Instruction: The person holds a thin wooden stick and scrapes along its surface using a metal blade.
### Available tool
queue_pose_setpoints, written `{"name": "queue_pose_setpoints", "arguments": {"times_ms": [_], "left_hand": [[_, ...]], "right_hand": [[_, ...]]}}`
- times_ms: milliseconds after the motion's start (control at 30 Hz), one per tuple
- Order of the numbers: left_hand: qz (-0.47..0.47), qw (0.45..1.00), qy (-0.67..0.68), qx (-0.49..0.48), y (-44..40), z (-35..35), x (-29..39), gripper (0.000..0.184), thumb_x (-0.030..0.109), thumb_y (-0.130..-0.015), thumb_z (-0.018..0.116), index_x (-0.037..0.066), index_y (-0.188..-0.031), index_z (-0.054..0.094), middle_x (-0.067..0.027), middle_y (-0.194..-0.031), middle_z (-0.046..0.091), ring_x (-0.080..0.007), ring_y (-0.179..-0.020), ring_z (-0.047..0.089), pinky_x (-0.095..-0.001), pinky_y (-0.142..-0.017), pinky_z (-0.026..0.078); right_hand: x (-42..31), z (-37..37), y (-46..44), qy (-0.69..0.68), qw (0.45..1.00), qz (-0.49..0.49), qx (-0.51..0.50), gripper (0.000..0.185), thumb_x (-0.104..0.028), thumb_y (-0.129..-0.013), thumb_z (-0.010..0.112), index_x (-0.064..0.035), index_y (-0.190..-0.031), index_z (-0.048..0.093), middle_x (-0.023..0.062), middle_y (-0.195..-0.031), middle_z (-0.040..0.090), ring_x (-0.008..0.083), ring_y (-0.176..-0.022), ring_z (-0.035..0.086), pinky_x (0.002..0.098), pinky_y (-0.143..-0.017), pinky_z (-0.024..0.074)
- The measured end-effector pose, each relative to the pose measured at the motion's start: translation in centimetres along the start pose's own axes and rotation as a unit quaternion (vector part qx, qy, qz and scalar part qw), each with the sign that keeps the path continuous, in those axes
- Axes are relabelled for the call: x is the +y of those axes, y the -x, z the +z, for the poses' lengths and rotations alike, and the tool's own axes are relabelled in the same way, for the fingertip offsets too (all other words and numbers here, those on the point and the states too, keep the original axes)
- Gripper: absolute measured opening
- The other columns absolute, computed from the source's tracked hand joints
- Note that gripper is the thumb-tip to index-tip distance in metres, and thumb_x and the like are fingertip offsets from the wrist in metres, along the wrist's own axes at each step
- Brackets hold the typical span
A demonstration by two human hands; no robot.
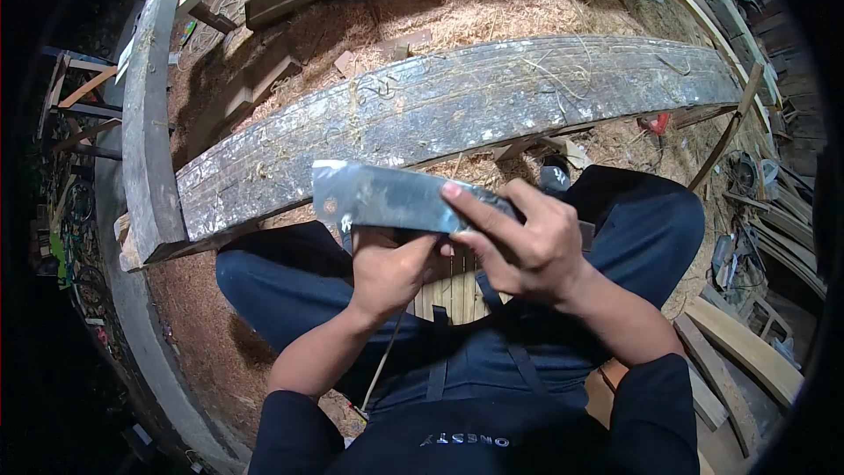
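Metal plate [396,200] held above the lap [479,361]: left hand [387,273] grips beneath, seemingly for support; right hand [534,246] clasps the other end, likely steadying it.

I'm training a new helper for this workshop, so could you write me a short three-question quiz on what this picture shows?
1. Multiple choice: what are the left hand and the right hand holding?
a) a coil of rope
b) a flat metal piece
c) a drinking cup

2. True or false: wood shavings lie on the far side of the long, paint-spattered plank.

3. Fill in the blank: the ____ hand has a fingertip on the broad upper face of the metal piece.

Key: 1: b. 2: true. 3: right.
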State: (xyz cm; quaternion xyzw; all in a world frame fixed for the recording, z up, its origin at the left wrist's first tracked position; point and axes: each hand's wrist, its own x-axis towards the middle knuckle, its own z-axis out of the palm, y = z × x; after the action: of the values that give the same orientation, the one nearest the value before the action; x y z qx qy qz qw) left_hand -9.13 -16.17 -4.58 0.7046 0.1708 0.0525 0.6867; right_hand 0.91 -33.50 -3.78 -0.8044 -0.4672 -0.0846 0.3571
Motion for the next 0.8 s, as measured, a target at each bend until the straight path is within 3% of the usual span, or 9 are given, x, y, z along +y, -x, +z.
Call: {"name": "queue_pose_setpoints", "arguments": {"times_ms": [33,133,267,333,400,433,567,700,800], "left_hand": [[-0.083,0.992,0.096,0.005,0.0,0.0,0.5,0.012,-0.004,-0.090,0.064,-0.005,-0.098,0.072,-0.0067,-0.082,0.072,-0.0103,-0.068,0.067,-0.0243,-0.056,0.051],[-0.049,0.998,0.046,0.003,0.3,-0.1,0.9,0.011,-0.003,-0.090,0.065,-0.005,-0.098,0.072,-0.0064,-0.081,0.072,-0.0095,-0.068,0.067,-0.0250,-0.057,0.051],[-0.058,0.993,0.106,0.001,0.2,-0.2,0.5,0.011,-0.002,-0.091,0.065,-0.004,-0.099,0.072,-0.0052,-0.081,0.072,-0.0084,-0.069,0.067,-0.0238,-0.057,0.051],[0.102,0.984,-0.142,-0.016,0.3,-0.5,0.2,0.011,0.000,-0.092,0.066,-0.005,-0.100,0.072,-0.0062,-0.083,0.073,-0.0084,-0.068,0.066,-0.0228,-0.052,0.049],[-0.097,0.990,0.098,0.005,0.2,-0.1,0.5,0.013,0.001,-0.093,0.066,-0.005,-0.103,0.072,-0.0075,-0.087,0.073,-0.0086,-0.066,0.066,-0.0227,-0.049,0.047],[-0.121,0.981,0.153,0.017,0.0,0.2,1.4,0.015,0.000,-0.092,0.066,-0.004,-0.105,0.072,-0.0076,-0.088,0.074,-0.0088,-0.067,0.066,-0.0228,-0.051,0.048],[-0.080,0.989,0.124,0.010,0.4,0.3,0.7,0.013,0.002,-0.094,0.065,-0.003,-0.104,0.073,-0.0062,-0.083,0.073,-0.0084,-0.068,0.066,-0.0221,-0.046,0.045],[-0.110,0.984,0.139,0.012,-0.1,0.4,1.3,0.023,0.011,-0.100,0.064,-0.005,-0.115,0.070,-0.0063,-0.068,0.066,-0.0039,-0.043,0.045,-0.0201,-0.038,0.031],[-0.104,0.982,0.157,-0.018,-0.5,0.3,1.0,0.027,0.013,-0.102,0.062,-0.005,-0.120,0.069,-0.0060,-0.068,0.065,-0.0036,-0.042,0.044,-0.0197,-0.038,0.030]], "right_hand": [[0.1,0.1,0.1,0.000,1.000,0.023,0.005,0.053,-0.032,-0.086,0.075,-0.0238,-0.137,0.065,0.0068,-0.073,0.053,0.0196,-0.054,0.054,0.0332,-0.048,0.0473],[-0.4,-0.6,-0.5,-0.013,1.000,-0.002,-0.009,0.054,-0.017,-0.079,0.079,-0.0157,-0.132,0.069,0.0098,-0.075,0.056,0.0207,-0.056,0.055,0.0334,-0.050,0.0473],[-0.3,-0.9,-0.6,0.009,0.999,0.046,-0.016,0.053,-0.016,-0.080,0.078,-0.0171,-0.132,0.069,0.0090,-0.072,0.055,0.0210,-0.056,0.055,0.0337,-0.050,0.0478],[-0.3,-0.2,-0.1,0.009,1.000,0.012,-0.018,0.053,-0.024,-0.083,0.077,-0.0198,-0.135,0.067,0.0076,-0.072,0.052,0.0203,-0.055,0.055,0.0336,-0.049,0.0471],[0.1,0.1,-0.1,-0.007,1.000,0.001,0.012,0.054,-0.032,-0.086,0.076,-0.0223,-0.137,0.065,0.0054,-0.069,0.048,0.0193,-0.053,0.053,0.0339,-0.047,0.0462],[0.5,-0.4,-0.2,0.016,0.999,0.049,-0.008,0.053,-0.032,-0.087,0.075,-0.0231,-0.138,0.065,0.0057,-0.068,0.048,0.0192,-0.053,0.053,0.0341,-0.047,0.0467],[0.3,0.4,0.3,0.009,0.999,-0.031,0.005,0.053,-0.030,-0.087,0.075,-0.0242,-0.139,0.064,0.0061,-0.069,0.049,0.0188,-0.051,0.053,0.0341,-0.047,0.0482],[2.0,-1.0,-1.2,0.022,0.993,0.109,0.037,0.046,-0.022,-0.088,0.075,-0.0199,-0.134,0.068,0.0098,-0.073,0.060,0.0230,-0.054,0.057,0.0340,-0.052,0.0511],[2.8,-1.0,-1.6,-0.115,0.978,0.161,0.067,0.042,-0.014,-0.091,0.073,-0.0089,-0.132,0.067,0.0130,-0.087,0.071,0.0193,-0.075,0.069,0.0309,-0.065,0.0551]]}}
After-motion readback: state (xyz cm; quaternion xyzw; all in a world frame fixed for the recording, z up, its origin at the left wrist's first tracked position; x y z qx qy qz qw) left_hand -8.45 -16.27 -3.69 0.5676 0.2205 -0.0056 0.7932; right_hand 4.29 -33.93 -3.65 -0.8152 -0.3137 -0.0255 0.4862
